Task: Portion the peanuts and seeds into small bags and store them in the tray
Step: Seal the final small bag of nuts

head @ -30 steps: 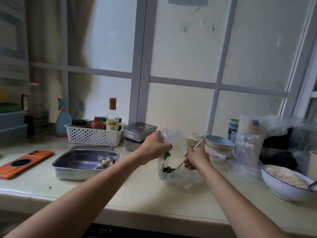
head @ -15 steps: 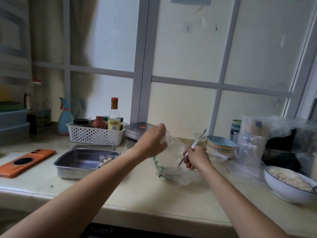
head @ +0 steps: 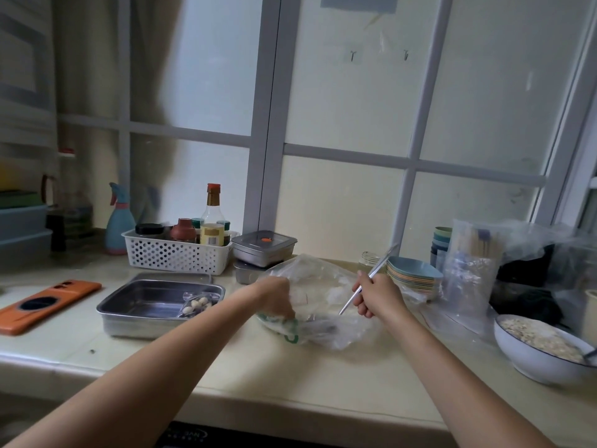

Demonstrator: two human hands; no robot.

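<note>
The left hand (head: 278, 299) grips the rim of a large clear plastic bag (head: 326, 286) lying on the desk (head: 323, 383); the right hand (head: 378, 297) holds a metal spoon (head: 382, 263) dipped inside it. Left of them, the steel tray (head: 139, 328) holds 1 small bag of peanuts (head: 195, 304).

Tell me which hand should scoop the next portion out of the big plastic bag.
Right. The right hand holds the metal spoon, its lower end angled down into the plastic bag, while the left hand is busy gripping the bag's near edge.
</note>
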